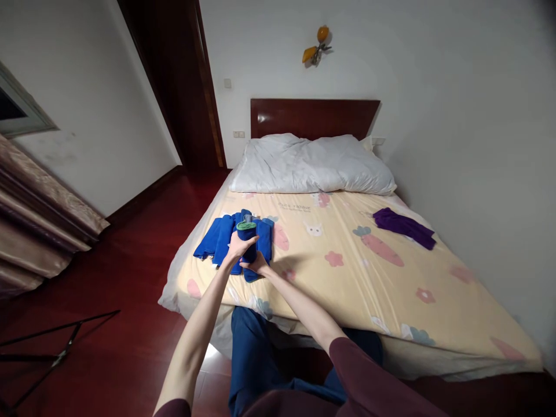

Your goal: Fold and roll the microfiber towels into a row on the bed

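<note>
Both my hands hold a rolled blue cloth [247, 238] upright above a row of folded blue cloths [219, 238] near the left front corner of the bed [347, 272]. My left hand [237, 246] grips the roll's upper side, next to its green-edged top. My right hand [257, 265] supports it from below. A purple garment [403, 227] lies spread on the right side of the yellow patterned sheet, well away from my hands.
A white duvet [310, 165] is bunched against the dark wooden headboard [315, 116]. An open dark door [174, 81] stands at the left, curtains [39, 231] at the far left, and a black stand's legs [52, 341] lie on the red wooden floor.
</note>
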`<state>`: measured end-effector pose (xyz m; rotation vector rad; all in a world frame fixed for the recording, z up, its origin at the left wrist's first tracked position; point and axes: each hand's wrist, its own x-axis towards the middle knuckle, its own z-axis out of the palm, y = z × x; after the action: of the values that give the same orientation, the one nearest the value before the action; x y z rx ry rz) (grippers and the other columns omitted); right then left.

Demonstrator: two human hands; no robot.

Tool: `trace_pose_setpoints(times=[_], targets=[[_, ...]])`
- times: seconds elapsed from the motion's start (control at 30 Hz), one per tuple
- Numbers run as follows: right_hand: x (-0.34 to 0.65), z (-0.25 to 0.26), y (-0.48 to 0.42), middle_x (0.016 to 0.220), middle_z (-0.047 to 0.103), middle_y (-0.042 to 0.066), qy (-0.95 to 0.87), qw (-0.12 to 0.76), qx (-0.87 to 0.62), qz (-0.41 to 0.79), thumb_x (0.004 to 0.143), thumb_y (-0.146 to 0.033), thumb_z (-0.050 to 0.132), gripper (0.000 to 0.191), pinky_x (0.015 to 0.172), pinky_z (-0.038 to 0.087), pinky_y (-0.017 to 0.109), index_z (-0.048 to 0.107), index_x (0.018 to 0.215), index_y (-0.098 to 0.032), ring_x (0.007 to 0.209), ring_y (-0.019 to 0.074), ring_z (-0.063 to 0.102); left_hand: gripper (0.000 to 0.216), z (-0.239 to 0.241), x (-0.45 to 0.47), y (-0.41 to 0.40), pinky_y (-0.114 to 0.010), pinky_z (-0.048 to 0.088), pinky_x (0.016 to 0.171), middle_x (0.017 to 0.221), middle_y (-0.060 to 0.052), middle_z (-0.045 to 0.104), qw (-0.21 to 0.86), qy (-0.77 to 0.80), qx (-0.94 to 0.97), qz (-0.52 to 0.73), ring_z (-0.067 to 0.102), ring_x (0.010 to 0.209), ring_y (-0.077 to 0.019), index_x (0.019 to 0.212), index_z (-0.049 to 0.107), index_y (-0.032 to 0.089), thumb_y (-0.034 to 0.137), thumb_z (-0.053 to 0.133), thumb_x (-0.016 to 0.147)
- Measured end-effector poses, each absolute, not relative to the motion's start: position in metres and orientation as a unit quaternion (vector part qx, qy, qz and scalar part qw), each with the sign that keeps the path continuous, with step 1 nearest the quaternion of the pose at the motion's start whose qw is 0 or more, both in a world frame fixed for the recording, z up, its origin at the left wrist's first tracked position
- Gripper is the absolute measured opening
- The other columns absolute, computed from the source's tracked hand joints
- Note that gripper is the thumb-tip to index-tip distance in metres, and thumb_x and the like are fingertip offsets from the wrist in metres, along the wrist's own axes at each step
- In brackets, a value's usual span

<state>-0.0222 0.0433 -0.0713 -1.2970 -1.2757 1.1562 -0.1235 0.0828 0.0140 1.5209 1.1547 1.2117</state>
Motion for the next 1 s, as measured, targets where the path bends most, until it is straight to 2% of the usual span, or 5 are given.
trace_pose_setpoints(times=[0.2,0.53,0.77,0.87,1.0], targets=[[-0.026,-0.109,0.068,0.069,0.071,-0.001,-0.508,0.442,-0.554,0.490,0.065,-0.010,0.082,0.019,0.067,0.052,0.029,0.066,0.074,-0.014,0.073,0.0185,0.064,0.040,-0.008,-0.125,0.100,-0.034,0.055,0.076,0.090,-0.009,0.073,0.433,0.465,0.607,0.478,0.068,0.082,-0.0219,0.089,0.072,0.013,0.043,0.084,0.065],[-0.023,-0.131,0.082,0.093,0.077,0.008,-0.514,0.398,-0.577,0.494,0.064,-0.035,0.092,0.040,0.085,0.059,0.044,0.070,0.095,-0.022,0.093,0.0287,0.069,0.043,-0.020,-0.116,0.113,-0.039,0.058,0.085,0.093,-0.010,0.073,0.426,0.479,0.621,0.452,0.069,0.090,-0.0276,0.092,0.069,0.013,0.044,0.085,0.066],[0.003,-0.141,0.080,0.159,0.041,0.015,-0.491,0.505,-0.595,0.388,0.061,-0.050,0.093,0.118,0.122,0.036,0.046,0.029,0.155,-0.017,0.147,0.0298,0.038,0.130,-0.011,-0.124,0.124,-0.055,0.016,0.129,0.168,-0.022,0.022,0.253,0.563,0.590,0.520,0.014,0.158,-0.0395,0.161,0.023,0.016,0.056,0.092,0.058],[0.021,-0.148,0.064,0.162,0.036,0.018,-0.480,0.497,-0.611,0.385,0.062,-0.051,0.092,0.114,0.124,0.031,0.045,0.032,0.153,-0.017,0.151,0.0315,0.033,0.115,-0.012,-0.125,0.114,-0.052,0.013,0.130,0.170,-0.021,0.016,0.193,0.574,0.596,0.528,0.011,0.159,-0.0352,0.163,0.016,0.015,0.056,0.080,0.076],[0.044,-0.169,0.023,0.158,0.045,0.017,-0.487,0.499,-0.606,0.381,0.070,-0.058,0.084,0.094,0.124,0.032,0.045,0.044,0.145,-0.019,0.151,0.0318,0.035,0.065,-0.031,-0.103,0.086,-0.051,0.019,0.128,0.163,-0.015,0.036,0.175,0.514,0.680,0.493,0.027,0.155,-0.0314,0.151,0.045,0.019,0.036,0.061,0.091]])
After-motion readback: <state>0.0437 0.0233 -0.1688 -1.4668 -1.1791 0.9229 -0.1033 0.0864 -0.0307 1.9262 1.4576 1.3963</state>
